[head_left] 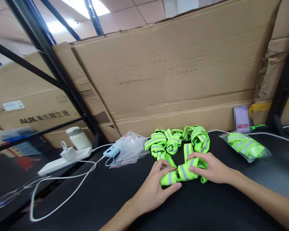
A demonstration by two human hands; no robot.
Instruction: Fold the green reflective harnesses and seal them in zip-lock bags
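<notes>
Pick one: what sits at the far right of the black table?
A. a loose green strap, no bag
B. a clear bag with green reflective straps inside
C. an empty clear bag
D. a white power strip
B: the clear bag at far right holds folded green reflective straps; the empty bags lie left of the loose pile.

Looks like a warehouse packing station, not a home or office.
Big flattened cardboard boxes [173,73] lean on dark steel racking [60,73], there's a black worktable [202,208], a drop ceiling with panel lights [86,6], and a bagged reflective band bundle [245,146] waiting nearby.
</notes>
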